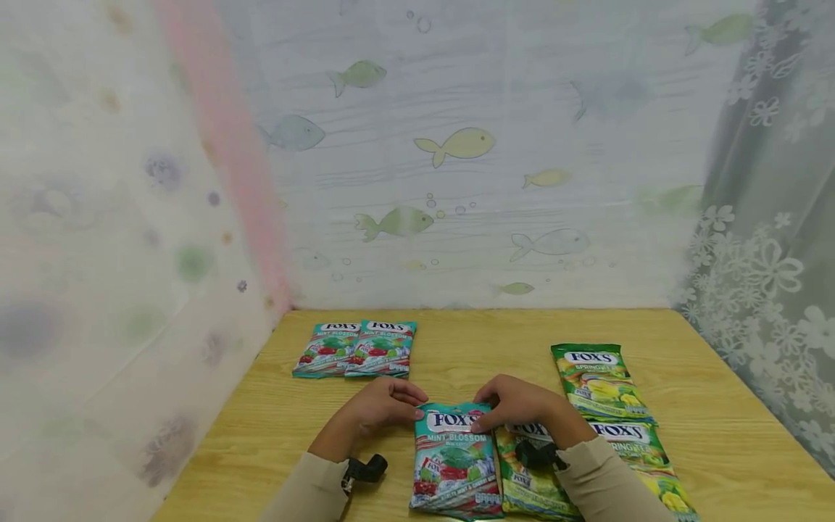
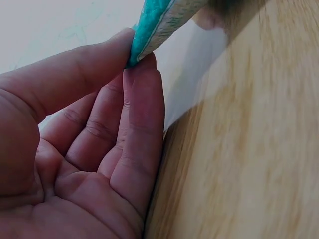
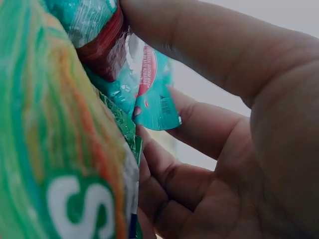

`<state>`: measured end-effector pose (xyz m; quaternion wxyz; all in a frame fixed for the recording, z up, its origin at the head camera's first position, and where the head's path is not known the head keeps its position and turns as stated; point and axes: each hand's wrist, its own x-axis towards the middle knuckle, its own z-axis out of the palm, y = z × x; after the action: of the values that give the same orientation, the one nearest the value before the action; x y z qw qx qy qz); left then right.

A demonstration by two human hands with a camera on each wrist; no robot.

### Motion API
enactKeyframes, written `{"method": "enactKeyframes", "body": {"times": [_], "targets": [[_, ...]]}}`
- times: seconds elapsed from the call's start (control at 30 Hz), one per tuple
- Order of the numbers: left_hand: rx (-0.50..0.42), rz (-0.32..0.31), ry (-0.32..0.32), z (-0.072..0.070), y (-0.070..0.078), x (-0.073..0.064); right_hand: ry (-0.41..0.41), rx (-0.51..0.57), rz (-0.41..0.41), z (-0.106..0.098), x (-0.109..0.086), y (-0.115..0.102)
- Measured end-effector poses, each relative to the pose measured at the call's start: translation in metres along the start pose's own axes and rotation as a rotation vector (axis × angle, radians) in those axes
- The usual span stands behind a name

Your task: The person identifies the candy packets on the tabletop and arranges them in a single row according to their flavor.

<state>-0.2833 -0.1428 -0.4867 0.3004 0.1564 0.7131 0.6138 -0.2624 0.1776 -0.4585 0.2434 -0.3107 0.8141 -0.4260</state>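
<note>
A teal Fox's Mint Blossom candy bag [image 1: 454, 464] lies at the front middle of the table, its printed side up. My left hand [image 1: 381, 404] pinches its upper left corner. Seen from the left wrist, the thumb is on top of the teal corner [image 2: 149, 30] and the fingertips are beneath it. At the upper right corner my right hand [image 1: 525, 404] grips the bag, thumb on the front, other fingers at the top edge. Under my right wrist lies a green and yellow Fox's Spring Tea bag [image 1: 531, 482], partly hidden, right beside the teal one.
Two overlapping Mint Blossom bags [image 1: 385, 348] lie at the table's back left. On the right are more Spring Tea bags, one farther back [image 1: 600, 380] and one nearer [image 1: 642, 464]. Fish-patterned sheeting [image 1: 457, 217] hangs behind the wooden table [image 1: 483, 341].
</note>
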Motion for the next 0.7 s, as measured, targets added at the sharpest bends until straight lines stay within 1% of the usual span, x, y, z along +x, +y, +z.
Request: {"method": "enactKeyframes", "body": {"times": [0.27, 0.4, 0.57, 0.7], "targets": [[-0.036, 0.007, 0.034, 0.0017, -0.0021, 0.0015, 0.018, -0.013, -0.033, 0.0001, 0.0003, 0.0027], [-0.051, 0.000, 0.046, 0.0025, -0.0017, 0.0018, 0.069, -0.036, -0.034, -0.0010, -0.0012, 0.0004], [-0.083, -0.014, 0.068, 0.0027, -0.0008, 0.0013, 0.133, -0.021, 0.003, -0.0002, -0.0014, -0.0022], [-0.081, -0.024, 0.059, 0.0014, -0.0010, 0.0003, 0.164, -0.020, 0.008, 0.0011, -0.0002, -0.0058]]}}
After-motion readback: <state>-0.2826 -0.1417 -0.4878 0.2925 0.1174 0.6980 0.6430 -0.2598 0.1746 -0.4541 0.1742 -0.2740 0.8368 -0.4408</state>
